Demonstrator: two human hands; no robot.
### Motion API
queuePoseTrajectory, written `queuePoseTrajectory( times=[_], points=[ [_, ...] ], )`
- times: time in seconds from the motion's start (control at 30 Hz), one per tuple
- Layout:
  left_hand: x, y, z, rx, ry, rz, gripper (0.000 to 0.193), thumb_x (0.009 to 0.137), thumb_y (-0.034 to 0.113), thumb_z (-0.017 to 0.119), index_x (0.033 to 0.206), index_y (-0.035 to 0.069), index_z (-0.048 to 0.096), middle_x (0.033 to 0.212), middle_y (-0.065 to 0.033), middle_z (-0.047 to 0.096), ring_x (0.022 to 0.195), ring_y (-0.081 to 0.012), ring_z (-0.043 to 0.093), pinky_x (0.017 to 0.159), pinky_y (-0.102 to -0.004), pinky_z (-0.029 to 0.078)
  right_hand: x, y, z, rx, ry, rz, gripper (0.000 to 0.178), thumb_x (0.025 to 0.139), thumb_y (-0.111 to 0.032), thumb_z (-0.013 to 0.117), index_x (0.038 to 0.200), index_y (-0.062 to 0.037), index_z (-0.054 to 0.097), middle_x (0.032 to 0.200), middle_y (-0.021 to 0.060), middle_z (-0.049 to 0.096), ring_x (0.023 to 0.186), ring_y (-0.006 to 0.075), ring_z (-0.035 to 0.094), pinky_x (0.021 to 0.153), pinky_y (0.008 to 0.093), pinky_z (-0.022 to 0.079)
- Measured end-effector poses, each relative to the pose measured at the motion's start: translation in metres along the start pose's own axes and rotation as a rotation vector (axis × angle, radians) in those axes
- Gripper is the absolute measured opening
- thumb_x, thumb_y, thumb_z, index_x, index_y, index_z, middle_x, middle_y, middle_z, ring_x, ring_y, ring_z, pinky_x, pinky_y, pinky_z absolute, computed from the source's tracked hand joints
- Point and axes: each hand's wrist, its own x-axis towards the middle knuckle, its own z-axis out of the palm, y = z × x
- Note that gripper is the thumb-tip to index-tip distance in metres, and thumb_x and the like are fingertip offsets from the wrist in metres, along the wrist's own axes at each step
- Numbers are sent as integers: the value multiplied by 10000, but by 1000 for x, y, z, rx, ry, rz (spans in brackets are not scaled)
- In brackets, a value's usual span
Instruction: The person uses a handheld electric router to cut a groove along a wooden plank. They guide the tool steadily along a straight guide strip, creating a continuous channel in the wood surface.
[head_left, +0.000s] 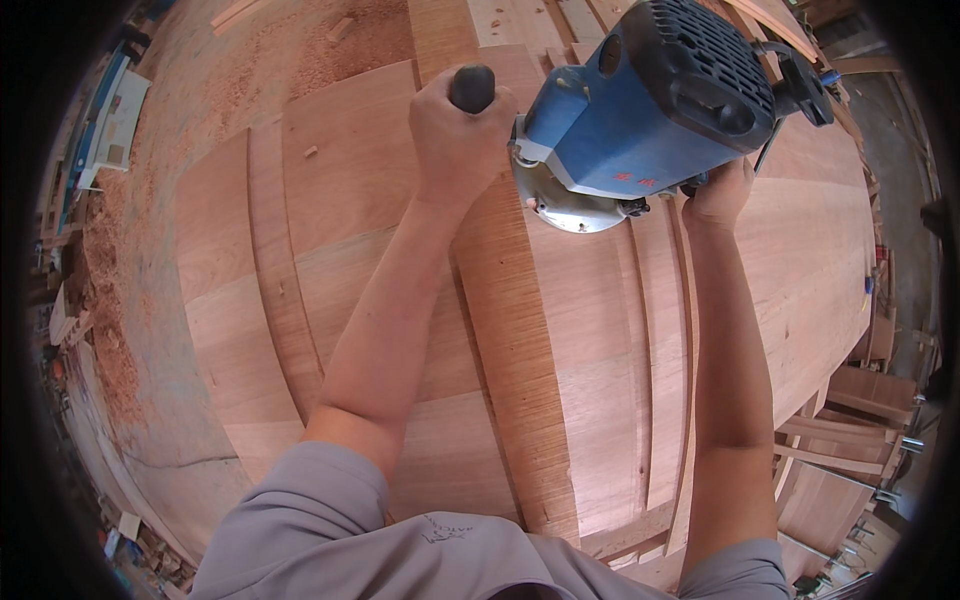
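Observation:
A blue plunge router [640, 120] with a black vented cap stands tilted in view over the wooden panel [360, 190]. My left hand [450, 125] is wrapped round its black knob handle. On the other side, my right hand [722, 195] grips the second handle, mostly hidden behind the motor body. The router's rounded metal base [580, 212] is beside a darker brown board strip [515, 370], which runs lengthwise over the panel. The bit is hidden from view. Long grooves [285, 290] run along the panel on both sides of the strip.
Sawdust and shavings [350, 35] cover the floor beyond and left of the panel. A white and blue machine part [120, 120] stands at far left. Wooden frames with metal clamps [840, 460] are at lower right. A small wood chip [311, 152] lies on the panel.

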Motion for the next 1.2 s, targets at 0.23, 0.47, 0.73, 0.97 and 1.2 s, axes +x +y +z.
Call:
queuePoseTrajectory(
  times=[0.23, 0.47, 0.73, 0.97, 1.2],
  points=[
    [4, -3, -2, 31, -43, 37, 153, 825, 65, 701, 726, -2, 605, 644, -11, 590, 567, -75, 543, 476, -270, 448, 2, 7, -3, 68, -23, -24, 336, 988, -291, 602, 974, 36, 680, 818, 54, 650, 671, 126, 617, 547, 263, 478],
    [4, -3, 0, -36, 0, -8, 179, 787, 66, 693, 680, 9, 561, 585, 0, 511, 563, -84, 477, 512, -300, 416, -1, -4, 4, 53, 5, 3, 347, 983, -276, 605, 965, 60, 690, 808, 63, 652, 675, 128, 604, 579, 270, 469],
    [5, 6, -4, 27, -41, -6, 161, 812, 66, 696, 712, -1, 589, 619, -14, 558, 566, -84, 509, 506, -284, 431, 2, -2, 4, 65, 23, -56, 390, 983, -314, 619, 926, 65, 693, 818, 40, 665, 680, 109, 571, 612, 244, 432],
    [7, 6, -2, -13, -43, 1, 205, 797, 45, 689, 680, 19, 524, 591, 0, 456, 576, -84, 432, 516, -300, 381, 0, -6, 1, 59, 0, -11, 403, 990, -314, 623, 996, 83, 693, 908, 71, 695, 783, 130, 635, 701, 255, 497],
    [9, 4, -1, -39, -30, -29, 198, 802, 43, 690, 688, 20, 529, 603, 4, 465, 579, -83, 439, 517, -293, 379, -3, -10, 2, 83, -31, -3, 390, 990, -298, 616, 1011, 85, 688, 926, 82, 701, 808, 147, 659, 721, 262, 510]
  ],
)
